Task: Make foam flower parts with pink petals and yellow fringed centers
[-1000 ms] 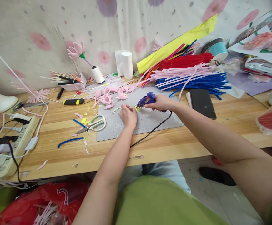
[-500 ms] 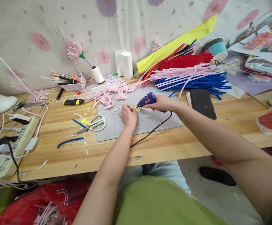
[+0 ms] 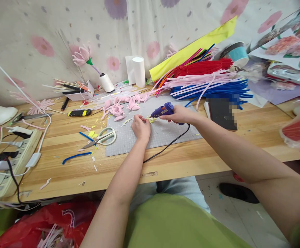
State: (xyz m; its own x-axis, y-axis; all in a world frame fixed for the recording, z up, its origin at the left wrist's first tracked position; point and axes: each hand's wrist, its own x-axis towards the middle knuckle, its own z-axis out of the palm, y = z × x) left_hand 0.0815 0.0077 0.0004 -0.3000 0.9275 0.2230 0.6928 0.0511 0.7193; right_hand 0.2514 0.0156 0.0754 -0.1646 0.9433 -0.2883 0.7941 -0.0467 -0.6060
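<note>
My right hand [image 3: 177,114] is wrapped round a blue hot glue gun [image 3: 162,110], its nozzle pointing down and left. Right by the nozzle is a small bunch of yellow strips [image 3: 152,120], which the fingers of my left hand [image 3: 141,127] pinch at its left side. What else those fingers grip is hidden behind the hand. Both hands are above a grey cutting mat [image 3: 124,146]. Behind my left hand lie several pink pipe-cleaner petals [image 3: 117,110]. The glue gun's black cord [image 3: 169,144] loops across the mat toward me.
Scissors [image 3: 106,136], blue pipe-cleaner pieces [image 3: 76,157] and a utility knife [image 3: 79,112] lie left of the mat. Bundled blue pipe cleaners [image 3: 212,90] and a dark notebook [image 3: 221,115] are at the right. A power strip [image 3: 23,162] with cables occupies the left edge. A pink flower [image 3: 82,56] stands behind.
The view has shifted very slightly. Both hands stay in nearly the same place, with the glue gun still held at the yellow strips.
</note>
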